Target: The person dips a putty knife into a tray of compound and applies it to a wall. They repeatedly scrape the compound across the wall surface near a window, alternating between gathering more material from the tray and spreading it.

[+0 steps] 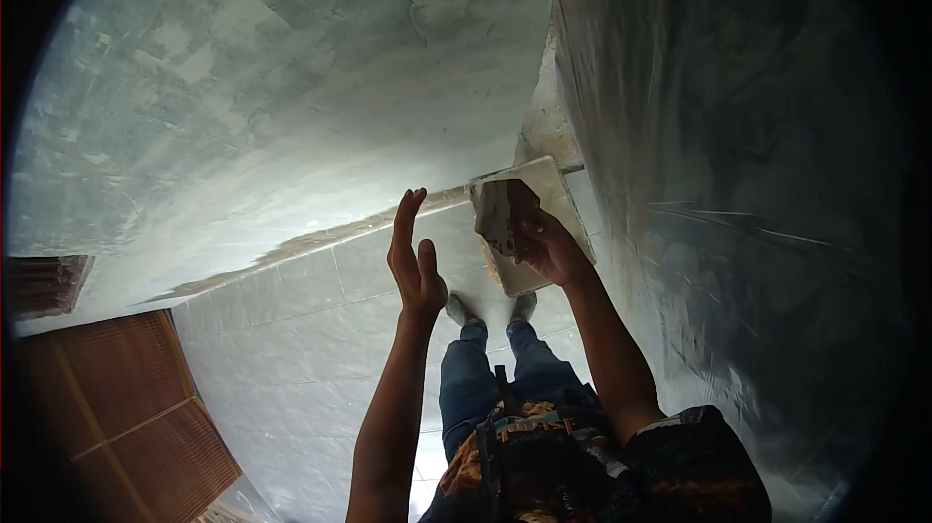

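My left hand [416,259] is raised over the floor, empty, its fingers stretched out together and the thumb apart. My right hand [553,249] grips a flat, dark scraper [496,217] with pale plaster smears on its face. A handle on the scraper cannot be made out, as my fingers cover part of it. Below and behind the right hand appears a cream-coloured rectangular board [558,195] with worn, stained edges, near the corner of the walls. What supports the board is hidden.
A grey-white plastered wall [291,86] rises ahead, with a rough strip along its foot. Another darker wall [718,183] stands close on my right. Pale tiles cover the floor [291,358] around my shoes [459,310]. A brown ribbed panel [126,416] lies at the lower left.
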`<move>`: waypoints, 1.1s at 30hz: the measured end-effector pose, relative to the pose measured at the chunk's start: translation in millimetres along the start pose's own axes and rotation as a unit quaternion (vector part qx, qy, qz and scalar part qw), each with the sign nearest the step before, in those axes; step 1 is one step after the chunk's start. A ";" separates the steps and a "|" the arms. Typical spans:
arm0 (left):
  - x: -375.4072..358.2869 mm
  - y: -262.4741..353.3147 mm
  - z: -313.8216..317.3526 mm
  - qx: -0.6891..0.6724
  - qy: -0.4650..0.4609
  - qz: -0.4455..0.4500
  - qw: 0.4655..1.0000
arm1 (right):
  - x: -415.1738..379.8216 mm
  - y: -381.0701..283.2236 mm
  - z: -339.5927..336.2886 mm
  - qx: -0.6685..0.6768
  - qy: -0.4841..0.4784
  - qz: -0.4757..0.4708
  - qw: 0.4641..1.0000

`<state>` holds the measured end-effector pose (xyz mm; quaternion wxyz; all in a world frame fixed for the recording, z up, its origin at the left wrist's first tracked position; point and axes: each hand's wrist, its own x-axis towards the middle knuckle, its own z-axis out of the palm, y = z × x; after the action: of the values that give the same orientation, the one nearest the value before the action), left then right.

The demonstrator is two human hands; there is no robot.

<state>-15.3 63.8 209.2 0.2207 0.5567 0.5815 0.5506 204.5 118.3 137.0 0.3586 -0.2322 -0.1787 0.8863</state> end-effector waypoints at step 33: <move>320.5 404.6 -160.5 -0.034 0.034 0.683 0.728 | -58.0 -241.4 477.6 -0.345 0.067 -0.810 0.470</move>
<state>-81.8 194.4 729.5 -0.2165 0.7769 0.0321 0.5903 116.9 168.8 665.7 0.8181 -0.1477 -0.5536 0.0488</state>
